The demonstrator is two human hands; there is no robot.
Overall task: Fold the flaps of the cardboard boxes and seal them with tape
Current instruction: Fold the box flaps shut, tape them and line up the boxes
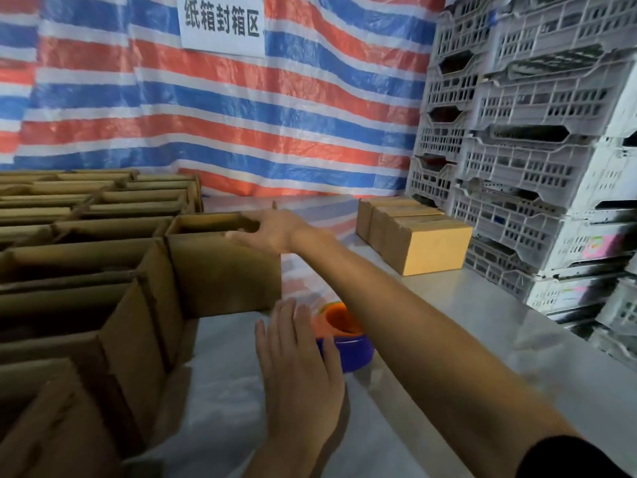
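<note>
The right hand [272,229] reaches across to the nearest open cardboard box [224,270], which stands at the end of a block of open boxes [69,257] on the left of the steel table [465,339]. Its fingers lie long and nearly straight over the box's upper rim, touching it. Nothing is plainly clasped, so the hold reads as wide rather than a pinch. The left hand [300,357] hovers flat and empty, fingers straight, just beside the blue and orange tape dispenser [344,336] on the table.

The step in hand looks like drawing this box out to fold it. It would go best if the right hand takes the rim firmly and slides the box clear of its neighbours (they stand wall to wall and could drag along). It should land on the bare table in front of the person. The short flaps would fold in first, then the long ones, pressed level so the seam meets squarely.

The left hand is well placed to pick up the dispenser once the flaps are down. Three sealed boxes [424,243] sit well apart on the right, by the stacked plastic crates [534,150].
</note>
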